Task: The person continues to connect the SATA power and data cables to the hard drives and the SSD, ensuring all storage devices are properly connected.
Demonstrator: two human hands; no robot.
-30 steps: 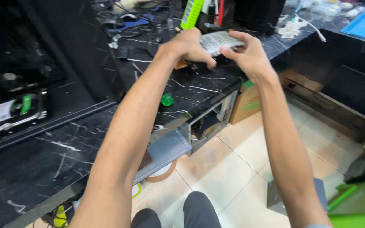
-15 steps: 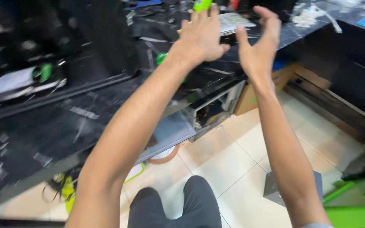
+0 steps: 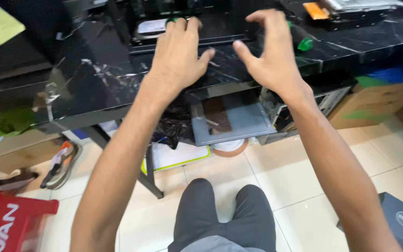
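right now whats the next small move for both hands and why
Probably ease both forward onto the flat black device at the back of the black marble-patterned counter. The left hand is spread open at its front edge, the right hand hovers curled beside it, and neither holds anything.

The counter (image 3: 94,79) is black marble with white veins. A green cap (image 3: 305,44) sits on it. Below, the floor tiles (image 3: 276,177) are cream, the stool (image 3: 10,224) red, the trousers (image 3: 220,210) dark grey, perhaps.

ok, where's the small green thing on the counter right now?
In the head view the small green object lies on the black marble counter, just right of the right hand, below the orange item at the top edge.
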